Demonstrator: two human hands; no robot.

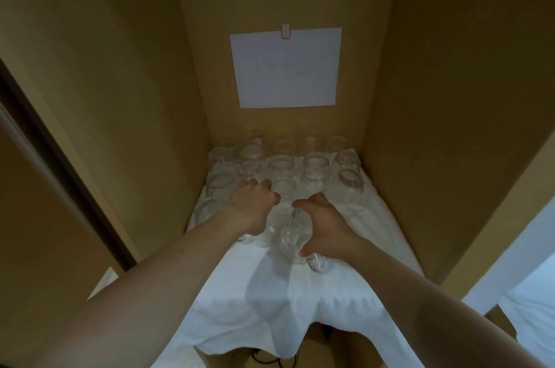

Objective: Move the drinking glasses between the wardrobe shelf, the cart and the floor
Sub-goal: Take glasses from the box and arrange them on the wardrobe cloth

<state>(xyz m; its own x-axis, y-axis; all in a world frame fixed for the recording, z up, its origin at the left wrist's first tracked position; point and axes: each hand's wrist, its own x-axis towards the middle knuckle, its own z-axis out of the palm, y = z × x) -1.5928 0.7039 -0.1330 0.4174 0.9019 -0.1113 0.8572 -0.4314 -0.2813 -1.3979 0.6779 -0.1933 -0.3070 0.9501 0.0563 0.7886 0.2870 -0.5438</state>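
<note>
Reaching into the wardrobe from its front edge, both bare arms cross a white cloth (270,292) that covers the wardrobe shelf (390,235) and hangs over its front. Nearest, the right hand (324,226) has its fingers (303,203) curled round a clear glass (292,234) that looks tilted on its side near the middle of the cloth, with another glass base (315,262) showing just below the hand. The left hand (255,205) lies just beside it, fingers curled and reaching among the glasses; whether it actually grips one I cannot tell. Farther in, the drinking glasses (312,166) stand in packed rows from the middle of the shelf to the back wall, spanning both side walls. A white sheet of paper (285,67) hangs on that wall. Neither cart nor floor glasses are in view, so as a judgement most glasses sit on the shelf and the moving is far from over, whichever way it runs.
</note>
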